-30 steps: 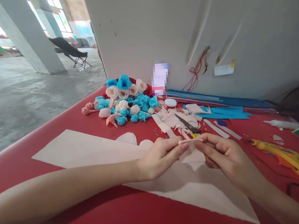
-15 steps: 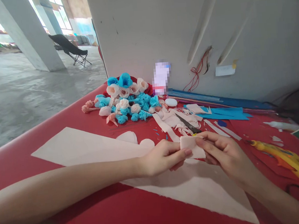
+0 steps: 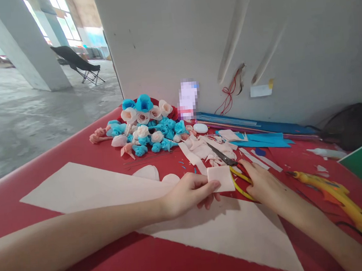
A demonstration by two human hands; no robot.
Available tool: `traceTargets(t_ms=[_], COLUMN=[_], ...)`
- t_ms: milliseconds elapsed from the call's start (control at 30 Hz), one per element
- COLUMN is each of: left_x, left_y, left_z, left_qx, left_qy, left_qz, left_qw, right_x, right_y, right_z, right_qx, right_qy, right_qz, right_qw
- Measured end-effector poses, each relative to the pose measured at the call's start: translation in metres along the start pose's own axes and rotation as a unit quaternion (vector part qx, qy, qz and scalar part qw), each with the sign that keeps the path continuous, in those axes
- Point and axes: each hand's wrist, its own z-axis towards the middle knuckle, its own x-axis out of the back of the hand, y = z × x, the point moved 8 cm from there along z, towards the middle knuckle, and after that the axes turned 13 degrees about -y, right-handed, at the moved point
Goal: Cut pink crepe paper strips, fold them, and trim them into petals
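Observation:
Pinched in my left hand (image 3: 192,194) is a small folded piece of pale pink crepe paper (image 3: 222,179), lying over the thumb side with its free edge to the right. My right hand (image 3: 261,183) has its fingers around the yellow and red handles of the scissors (image 3: 222,154), whose dark blades point away to the left over paper scraps. Part of the handles is hidden by the folded piece and my fingers. Beneath both hands lies a large pale pink paper sheet (image 3: 238,227), with rounded paper petals (image 3: 146,173) beside it.
Blue, pink and white paper flowers (image 3: 150,127) are heaped at the back of the red table (image 3: 115,257). Paper scraps (image 3: 194,151) lie behind my hands. A yellow hot glue gun (image 3: 336,200) with a cord is at right. A blurred phone (image 3: 188,99) leans on the wall.
My right hand has let go of the folded paper and moved right onto the scissors' handles. My left hand keeps the paper. The whole view has shifted slightly.

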Motion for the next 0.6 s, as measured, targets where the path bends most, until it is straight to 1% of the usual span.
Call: traceTargets(t_ms=[133, 233, 300, 400, 433, 533, 600], left_x=[0.002, 0.007, 0.013, 0.026, 0.032, 0.045, 0.050], left_y=[-0.001, 0.008, 0.023, 0.057, 0.069, 0.096, 0.105], left_z=[0.002, 0.000, -0.003, -0.007, -0.009, -0.009, -0.006], left_qx=[-0.007, -0.022, -0.047, -0.112, -0.139, -0.201, -0.219], left_qy=[0.013, 0.040, 0.064, 0.110, 0.135, 0.182, 0.197], left_qz=[-0.031, -0.032, -0.031, -0.032, -0.033, -0.043, -0.048], left_qw=[0.999, 0.998, 0.996, 0.987, 0.980, 0.962, 0.954], right_x=[0.021, 0.030, 0.028, 0.021, 0.019, 0.018, 0.016], right_y=[-0.003, -0.013, -0.022, -0.040, -0.047, -0.064, -0.072], right_z=[0.001, 0.001, -0.004, -0.017, -0.022, -0.033, -0.035], right_qx=[-0.021, -0.008, -0.004, 0.011, 0.022, 0.059, 0.081], right_qy=[0.014, -0.004, -0.022, -0.042, -0.046, -0.072, -0.106], right_qz=[0.082, 0.201, 0.290, 0.393, 0.417, 0.452, 0.452], right_qw=[0.996, 0.979, 0.957, 0.918, 0.908, 0.887, 0.882])
